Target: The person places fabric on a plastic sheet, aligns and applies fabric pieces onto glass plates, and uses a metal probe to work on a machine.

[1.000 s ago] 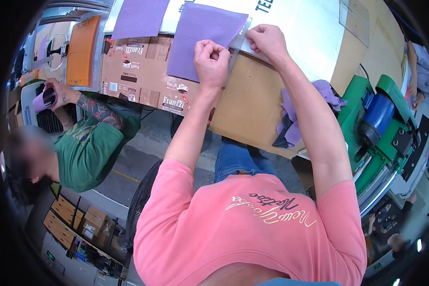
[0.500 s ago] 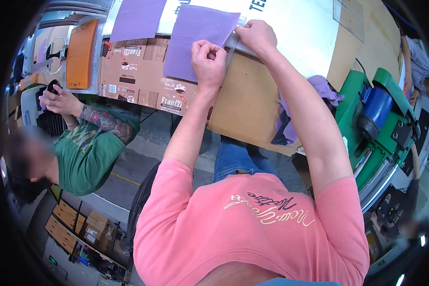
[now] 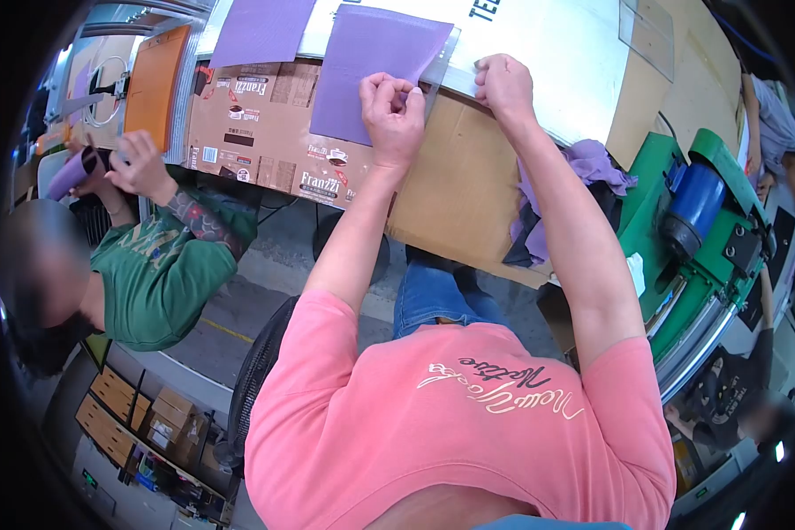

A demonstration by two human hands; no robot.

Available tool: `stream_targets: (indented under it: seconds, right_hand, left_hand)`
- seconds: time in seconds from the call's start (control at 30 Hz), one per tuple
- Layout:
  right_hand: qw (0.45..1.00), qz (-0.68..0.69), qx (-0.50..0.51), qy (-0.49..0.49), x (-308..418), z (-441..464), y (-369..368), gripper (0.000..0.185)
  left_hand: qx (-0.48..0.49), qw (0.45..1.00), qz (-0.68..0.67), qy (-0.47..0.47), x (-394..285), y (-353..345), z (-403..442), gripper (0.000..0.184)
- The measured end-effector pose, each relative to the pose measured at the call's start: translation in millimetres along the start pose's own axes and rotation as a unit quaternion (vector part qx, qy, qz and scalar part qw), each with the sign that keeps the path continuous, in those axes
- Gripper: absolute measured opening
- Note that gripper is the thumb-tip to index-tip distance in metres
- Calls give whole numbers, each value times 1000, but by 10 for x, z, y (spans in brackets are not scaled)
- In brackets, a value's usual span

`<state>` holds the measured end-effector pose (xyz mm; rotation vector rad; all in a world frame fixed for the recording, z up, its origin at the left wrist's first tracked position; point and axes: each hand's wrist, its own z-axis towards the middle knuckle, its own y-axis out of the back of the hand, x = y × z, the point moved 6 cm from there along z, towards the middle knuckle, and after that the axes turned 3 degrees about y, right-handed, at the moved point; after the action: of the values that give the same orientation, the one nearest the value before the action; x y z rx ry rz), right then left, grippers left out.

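A thin purple sheet (image 3: 353, 71) lies on the workbench, over the edge of a clear plate (image 3: 443, 62) that shows past its right side. My left hand (image 3: 392, 119) is closed at the sheet's lower right, fingers curled and pinching its edge, which slants in toward the fingertips. To the right, my right hand (image 3: 506, 87) is closed above the white board (image 3: 552, 62), apart from the sheet. Whatever its fingers may hold is hidden. Another purple sheet (image 3: 261, 31) lies further left.
Printed brown cardboard (image 3: 274, 115) covers the bench front. Crumpled purple scraps (image 3: 592, 168) lie by my right forearm, beside a green machine (image 3: 654, 199) with a blue motor. At left, a co-worker in a green shirt (image 3: 163, 291) handles a purple roll (image 3: 71, 175). An orange panel (image 3: 156, 88) stands behind.
My right hand has moved right, away from the sheet's edge. The sheet and my left hand have shifted slightly right in view. The co-worker's hands have moved around the purple roll.
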<state>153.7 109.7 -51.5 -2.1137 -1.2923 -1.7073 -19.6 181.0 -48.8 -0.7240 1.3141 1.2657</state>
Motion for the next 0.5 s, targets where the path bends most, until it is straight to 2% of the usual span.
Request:
stream_targets:
  seconds: [0.1,0.23,0.27,0.4,0.5]
  right_hand:
    - [996,76,27,-31,35,-77,-20,23]
    - [993,118,19,7,52,-85,1,24]
    - [993,117,20,8,37,-81,-14,24]
    - [990,85,19,110,77,-89,-78,27]
    - [987,136,11,83,50,-100,-89,26]
  left_hand:
    - [10,1000,-4,5,-25,7,-25,6]
    - [31,991,84,-102,-94,-42,-71,7]
    - [29,991,84,-102,-93,-39,-71,7]
    - [49,967,157,-196,-193,-93,-151,11]
    - [60,948,223,-221,-203,-128,-178,11]
